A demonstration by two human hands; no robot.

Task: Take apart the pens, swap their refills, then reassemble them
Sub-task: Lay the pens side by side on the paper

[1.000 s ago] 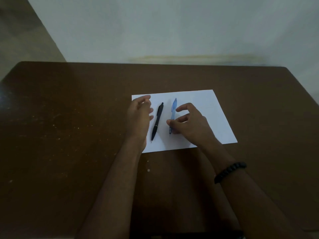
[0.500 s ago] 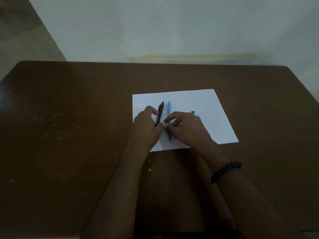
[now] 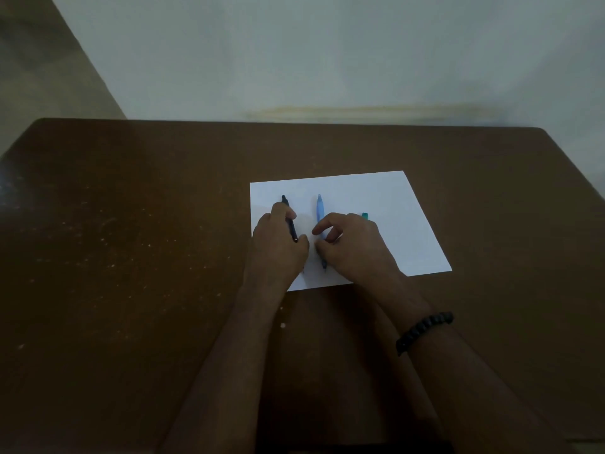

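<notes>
A black pen (image 3: 290,224) lies on the left part of a white sheet of paper (image 3: 393,204); my left hand (image 3: 278,247) curls its fingers round the pen's middle and lower part, hiding the tip. A blue pen (image 3: 320,213) lies lengthwise on the sheet just to the right. My right hand (image 3: 352,244) is over it with curled fingers, thumb and forefinger at the barrel; whether they pinch it is unclear. A small teal end of a third pen (image 3: 364,216) peeks out behind my right hand.
The sheet lies on a dark brown table (image 3: 131,257) whose far edge meets a pale wall (image 3: 327,60). A black bead bracelet (image 3: 422,329) is on my right wrist. Small white specks dot the table's left side.
My left hand took hold of the black pen and shifted it left, away from the blue pen. My right hand stayed over the blue pen, fingers curling closer to it.
</notes>
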